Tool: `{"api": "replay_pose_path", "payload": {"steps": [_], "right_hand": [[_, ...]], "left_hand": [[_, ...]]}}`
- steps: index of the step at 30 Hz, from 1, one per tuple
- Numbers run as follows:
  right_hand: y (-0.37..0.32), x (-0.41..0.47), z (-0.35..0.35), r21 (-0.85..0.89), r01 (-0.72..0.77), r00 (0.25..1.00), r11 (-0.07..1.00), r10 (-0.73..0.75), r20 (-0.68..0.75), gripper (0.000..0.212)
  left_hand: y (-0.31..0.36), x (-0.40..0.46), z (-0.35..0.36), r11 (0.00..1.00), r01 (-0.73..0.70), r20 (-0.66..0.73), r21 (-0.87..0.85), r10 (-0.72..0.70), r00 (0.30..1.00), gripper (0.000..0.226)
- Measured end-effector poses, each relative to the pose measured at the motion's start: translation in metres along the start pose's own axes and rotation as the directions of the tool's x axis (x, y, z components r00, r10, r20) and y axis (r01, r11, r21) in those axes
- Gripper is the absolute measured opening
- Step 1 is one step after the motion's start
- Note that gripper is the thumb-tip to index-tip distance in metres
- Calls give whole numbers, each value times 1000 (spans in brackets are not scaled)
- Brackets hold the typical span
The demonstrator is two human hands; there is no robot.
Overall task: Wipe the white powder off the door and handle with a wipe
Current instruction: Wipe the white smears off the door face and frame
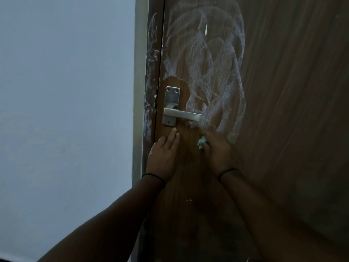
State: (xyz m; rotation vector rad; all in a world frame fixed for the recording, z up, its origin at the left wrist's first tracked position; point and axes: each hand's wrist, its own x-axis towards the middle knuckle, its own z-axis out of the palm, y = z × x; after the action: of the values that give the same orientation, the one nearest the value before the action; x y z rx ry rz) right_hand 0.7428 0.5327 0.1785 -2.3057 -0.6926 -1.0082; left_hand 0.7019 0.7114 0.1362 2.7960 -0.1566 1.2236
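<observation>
A brown wooden door (283,91) fills the right of the view, smeared with swirls of white powder (213,63) above and right of the handle. The metal lever handle (182,115) sits on its plate at the door's left edge; the wood just around it looks clean. My left hand (164,152) lies flat on the door right under the handle plate, fingers together. My right hand (217,148) presses on the door below the lever's tip, closed on a crumpled pale green wipe (201,141) that peeks out at its left side.
The door frame (150,82) left of the door also carries white powder streaks. A plain pale wall (66,110) fills the left half. A few white specks (188,200) dot the door lower down.
</observation>
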Motion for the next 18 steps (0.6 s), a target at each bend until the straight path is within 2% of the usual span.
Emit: {"api": "replay_pose_path", "payload": {"steps": [4, 7, 11, 13, 16, 18], "right_hand": [[-26, 40, 0, 27, -29, 989, 999, 32, -141, 11], [-30, 38, 7, 36, -57, 988, 998, 62, -145, 9], [-12, 13, 14, 21, 21, 999, 1000, -20, -41, 13], [-6, 13, 19, -67, 40, 999, 997, -42, -21, 16], [-12, 26, 26, -126, 151, 980, 980, -165, -110, 15], [-13, 27, 38, -144, 252, 962, 957, -263, -65, 15]], "left_hand": [[0, -6, 2, 997, 38, 61, 62, -42, 997, 69], [-4, -11, 3, 996, 66, 70, 60, -70, 995, 74], [-10, -8, 2, 998, 52, 52, 28, -54, 997, 76], [-9, -3, 3, 998, 47, 37, 29, -48, 998, 74], [-9, -1, 3, 997, 51, 49, 51, -53, 997, 72], [-10, -3, 3, 997, 59, 69, 48, -62, 996, 70]]}}
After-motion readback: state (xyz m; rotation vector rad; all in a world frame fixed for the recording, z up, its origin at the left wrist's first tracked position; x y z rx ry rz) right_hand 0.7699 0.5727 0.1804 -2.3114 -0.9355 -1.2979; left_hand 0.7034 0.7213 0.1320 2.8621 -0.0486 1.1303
